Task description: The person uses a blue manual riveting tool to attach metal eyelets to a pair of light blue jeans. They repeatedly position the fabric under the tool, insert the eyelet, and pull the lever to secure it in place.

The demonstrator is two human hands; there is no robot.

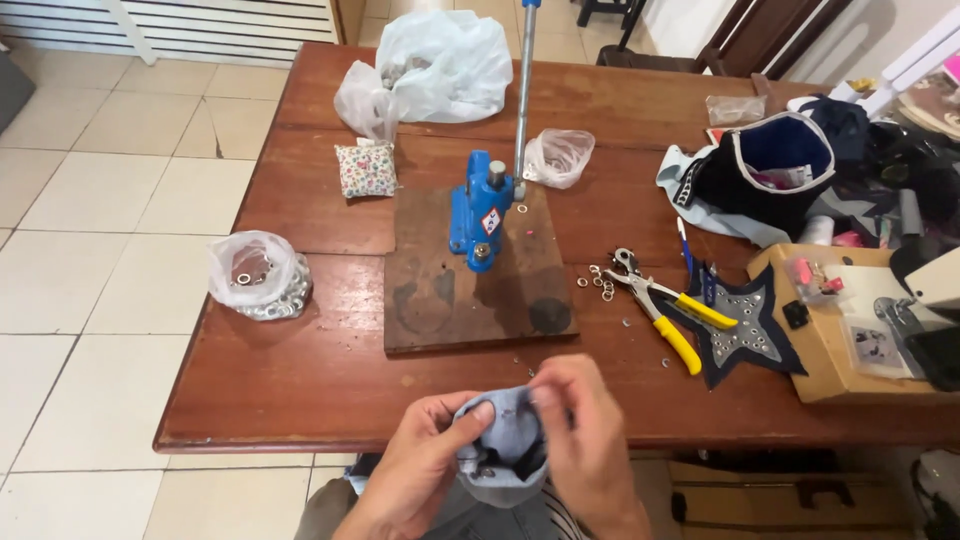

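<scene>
- The person's left hand (425,455) is coming up from the lower edge of the view, thumb stretching toward the middle and fingers curling underneath.
- The right hand (580,430) is sitting just beside it, fingertips (545,398) pinching inward (knuckles facing the camera).
- Both forearms are angling upward and converging, wrists bending slightly.

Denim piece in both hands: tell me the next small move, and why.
Probably carry the denim piece forward to the blue hand press. Left hand and right hand pinch it at the table's near edge, the press stands unloaded on its wooden board, and loose eyelets lie beside it.
</scene>
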